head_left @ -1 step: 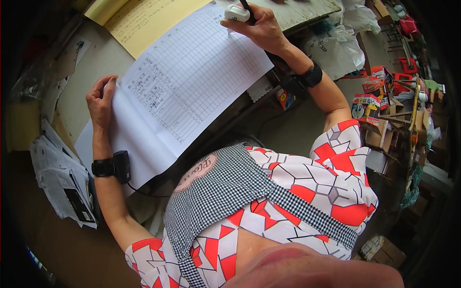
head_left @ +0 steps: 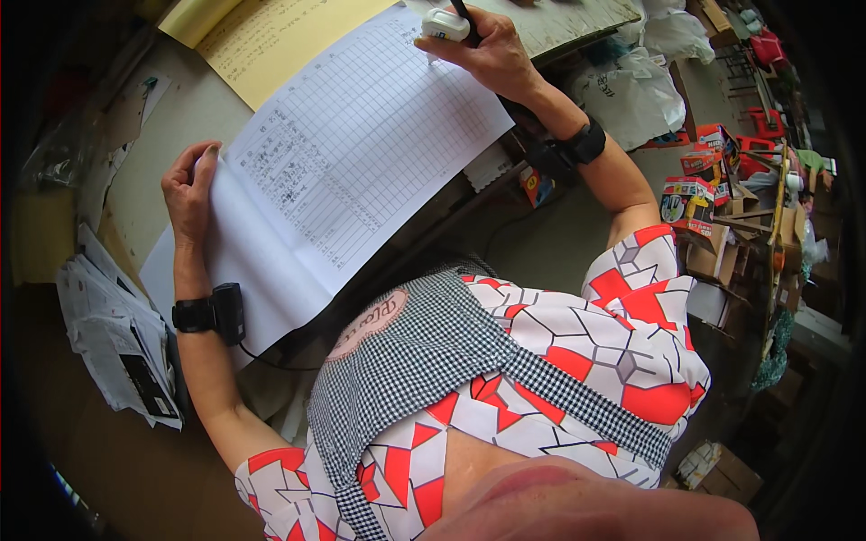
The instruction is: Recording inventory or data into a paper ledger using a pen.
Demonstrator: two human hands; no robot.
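Ruled sheet [head_left: 361, 162] lies open; paper stack [head_left: 113, 334] crowds left.

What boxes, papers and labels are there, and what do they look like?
Grid sheet: on the desk, big, white, ruled.
Yellow sheet: above it, pale yellow.
Boxes: floor, right side, small, red and orange.
Paper stack: left of the desk, white, rumpled.
Patch: on the apron, oval, pink.
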